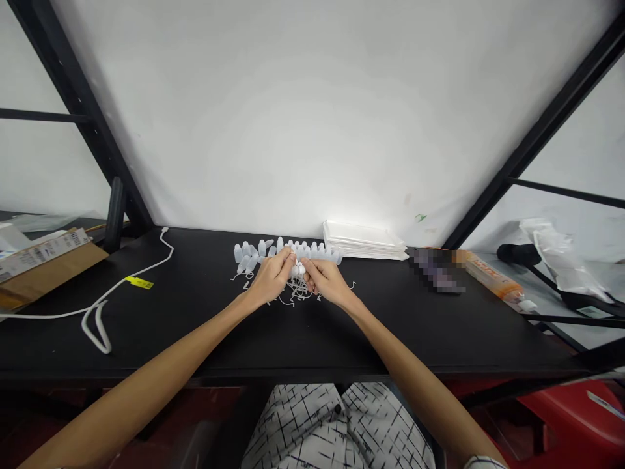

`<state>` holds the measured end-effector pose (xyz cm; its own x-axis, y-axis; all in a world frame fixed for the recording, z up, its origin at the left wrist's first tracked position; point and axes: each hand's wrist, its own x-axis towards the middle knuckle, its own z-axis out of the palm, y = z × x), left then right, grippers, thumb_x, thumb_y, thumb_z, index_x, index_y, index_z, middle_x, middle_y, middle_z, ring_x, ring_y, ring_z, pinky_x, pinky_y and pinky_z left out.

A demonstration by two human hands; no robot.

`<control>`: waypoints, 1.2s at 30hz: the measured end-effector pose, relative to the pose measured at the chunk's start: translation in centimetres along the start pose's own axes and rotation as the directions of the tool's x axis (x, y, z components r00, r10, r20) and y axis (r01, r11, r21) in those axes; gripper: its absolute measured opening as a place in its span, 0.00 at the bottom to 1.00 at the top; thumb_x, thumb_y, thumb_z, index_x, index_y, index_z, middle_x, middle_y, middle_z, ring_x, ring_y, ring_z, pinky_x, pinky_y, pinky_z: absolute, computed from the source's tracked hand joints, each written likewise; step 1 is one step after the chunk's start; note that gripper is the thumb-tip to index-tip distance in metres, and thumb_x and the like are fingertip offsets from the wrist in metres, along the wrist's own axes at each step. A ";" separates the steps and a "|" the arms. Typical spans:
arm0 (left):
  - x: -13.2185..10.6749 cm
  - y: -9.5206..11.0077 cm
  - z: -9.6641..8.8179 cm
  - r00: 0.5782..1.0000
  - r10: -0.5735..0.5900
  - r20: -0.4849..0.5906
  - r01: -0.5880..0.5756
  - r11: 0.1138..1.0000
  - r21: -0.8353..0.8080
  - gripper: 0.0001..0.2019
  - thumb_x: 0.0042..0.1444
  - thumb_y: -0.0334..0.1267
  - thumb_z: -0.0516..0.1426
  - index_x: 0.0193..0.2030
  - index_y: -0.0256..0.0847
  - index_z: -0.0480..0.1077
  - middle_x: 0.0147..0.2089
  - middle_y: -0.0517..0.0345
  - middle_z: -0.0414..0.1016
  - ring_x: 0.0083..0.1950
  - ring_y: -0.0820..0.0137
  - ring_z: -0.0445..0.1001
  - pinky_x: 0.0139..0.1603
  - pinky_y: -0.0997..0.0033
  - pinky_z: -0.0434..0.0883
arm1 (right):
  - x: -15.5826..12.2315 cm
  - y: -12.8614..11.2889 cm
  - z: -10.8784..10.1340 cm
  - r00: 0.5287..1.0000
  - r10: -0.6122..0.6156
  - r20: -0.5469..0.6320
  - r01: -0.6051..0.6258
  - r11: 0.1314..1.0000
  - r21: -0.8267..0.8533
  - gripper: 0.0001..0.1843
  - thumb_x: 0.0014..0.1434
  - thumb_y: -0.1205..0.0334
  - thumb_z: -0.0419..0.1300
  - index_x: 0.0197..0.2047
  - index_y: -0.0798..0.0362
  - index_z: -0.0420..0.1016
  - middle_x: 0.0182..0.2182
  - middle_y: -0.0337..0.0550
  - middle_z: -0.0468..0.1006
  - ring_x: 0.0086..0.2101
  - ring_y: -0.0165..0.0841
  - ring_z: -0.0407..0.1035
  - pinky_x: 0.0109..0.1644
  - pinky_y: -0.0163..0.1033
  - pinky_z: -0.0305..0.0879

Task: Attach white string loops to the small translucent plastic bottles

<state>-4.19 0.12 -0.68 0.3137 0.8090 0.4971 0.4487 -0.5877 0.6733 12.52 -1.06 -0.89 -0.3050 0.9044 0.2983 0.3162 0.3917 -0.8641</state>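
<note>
My left hand (pixel 275 275) and my right hand (pixel 328 279) meet in the middle of the black table, their fingers closed in a pinch. Between the fingertips is a small white plastic piece (pixel 297 268), partly hidden by the fingers and too small to name exactly. Just behind the hands stand several small translucent dropper bottles (pixel 280 243) in a row, and a few on the left are tilted or lying. Thin white curled strips (pixel 294 291) with small ends lie loosely under and around the hands.
A stack of flat white sheets (pixel 364 240) lies at the back, right of the bottles. A white cable (pixel 131 280) with a yellow tag (pixel 140 283) runs along the left. An orange-labelled bag (pixel 493 277) sits right, a cardboard box (pixel 53 264) far left. Black metal frame posts (pixel 522 153) flank the table.
</note>
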 end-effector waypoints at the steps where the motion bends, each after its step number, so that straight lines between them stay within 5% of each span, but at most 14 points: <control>1: 0.0 0.0 0.0 1.000 0.001 0.002 -0.001 1.000 0.009 0.14 0.66 0.44 0.42 0.30 0.42 0.56 0.23 0.64 0.57 0.23 0.72 0.60 0.26 0.71 0.60 | 0.0 -0.1 0.1 1.000 -0.006 -0.021 0.006 1.000 0.020 0.26 0.63 0.41 0.49 0.27 0.54 0.67 0.19 0.36 0.68 0.17 0.25 0.64 0.19 0.30 0.60; 4: 0.2 -0.1 -0.1 1.000 0.002 -0.005 -0.002 1.000 0.029 0.14 0.66 0.43 0.42 0.30 0.42 0.56 0.23 0.64 0.57 0.23 0.72 0.59 0.26 0.71 0.58 | 0.2 -0.4 0.3 0.997 -0.003 -0.077 0.016 0.986 0.166 0.20 0.60 0.42 0.55 0.38 0.52 0.68 0.24 0.34 0.69 0.17 0.25 0.67 0.16 0.29 0.60; 10: 0.4 -0.2 -0.4 0.999 0.012 -0.042 -0.011 0.999 0.031 0.15 0.66 0.43 0.43 0.30 0.41 0.57 0.22 0.64 0.58 0.24 0.72 0.60 0.28 0.71 0.58 | 0.2 -1.0 -0.2 0.999 0.000 0.034 -0.013 0.929 0.370 0.21 0.48 0.48 0.68 0.37 0.56 0.72 0.27 0.40 0.73 0.26 0.32 0.73 0.21 0.33 0.70; 14: 0.4 0.0 -0.3 1.000 0.010 -0.029 -0.009 1.000 0.019 0.15 0.66 0.43 0.43 0.30 0.41 0.58 0.22 0.65 0.57 0.23 0.72 0.60 0.28 0.71 0.57 | 0.2 -0.6 -0.4 0.998 0.012 0.060 -0.030 0.951 0.307 0.21 0.51 0.45 0.65 0.33 0.57 0.74 0.23 0.40 0.73 0.22 0.31 0.72 0.19 0.32 0.67; 19: 0.3 0.1 -0.2 0.999 0.041 0.007 -0.041 0.998 0.048 0.14 0.66 0.42 0.42 0.30 0.41 0.57 0.23 0.64 0.58 0.24 0.72 0.59 0.29 0.71 0.56 | 0.4 -0.2 -0.6 0.992 0.125 0.034 -0.129 0.976 0.178 0.32 0.60 0.37 0.51 0.23 0.60 0.72 0.16 0.43 0.72 0.15 0.27 0.67 0.14 0.29 0.54; 25: 0.3 0.1 -0.3 0.999 0.033 0.004 -0.033 0.998 0.051 0.14 0.66 0.42 0.42 0.32 0.41 0.58 0.23 0.64 0.58 0.24 0.71 0.60 0.29 0.70 0.56 | 0.2 -1.3 -2.3 0.999 0.005 0.046 -0.016 0.967 0.255 0.22 0.49 0.49 0.68 0.43 0.54 0.75 0.31 0.42 0.76 0.24 0.29 0.73 0.18 0.30 0.63; 29: 0.3 0.0 -0.2 0.999 0.036 0.017 -0.037 0.998 0.046 0.14 0.66 0.42 0.41 0.31 0.41 0.58 0.23 0.63 0.59 0.24 0.71 0.60 0.29 0.70 0.56 | 0.2 -1.0 -1.9 0.991 0.006 0.131 -0.039 0.967 0.250 0.18 0.49 0.49 0.67 0.35 0.56 0.75 0.27 0.41 0.75 0.25 0.30 0.72 0.21 0.31 0.66; 33: 0.3 -0.2 -0.1 0.999 0.041 0.029 -0.043 0.998 0.051 0.14 0.66 0.42 0.42 0.31 0.41 0.58 0.24 0.63 0.60 0.24 0.70 0.61 0.29 0.70 0.56 | 0.2 -0.6 -1.5 0.988 0.074 0.137 -0.093 0.985 0.142 0.25 0.57 0.42 0.57 0.25 0.57 0.72 0.21 0.41 0.73 0.20 0.28 0.70 0.18 0.30 0.62; 36: 0.3 -0.1 -0.2 1.000 0.022 0.017 -0.023 0.999 0.045 0.14 0.66 0.43 0.41 0.31 0.42 0.58 0.23 0.64 0.58 0.23 0.71 0.60 0.28 0.70 0.56 | 0.2 -1.1 -1.6 0.994 0.036 0.104 -0.049 0.991 0.125 0.21 0.56 0.44 0.60 0.34 0.57 0.75 0.28 0.43 0.77 0.22 0.28 0.71 0.18 0.30 0.63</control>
<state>-4.30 0.45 -0.50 0.3374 0.7961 0.5025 0.4791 -0.6046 0.6363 13.60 -1.05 0.76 -0.3851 0.8955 0.2231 0.2162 0.3225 -0.9215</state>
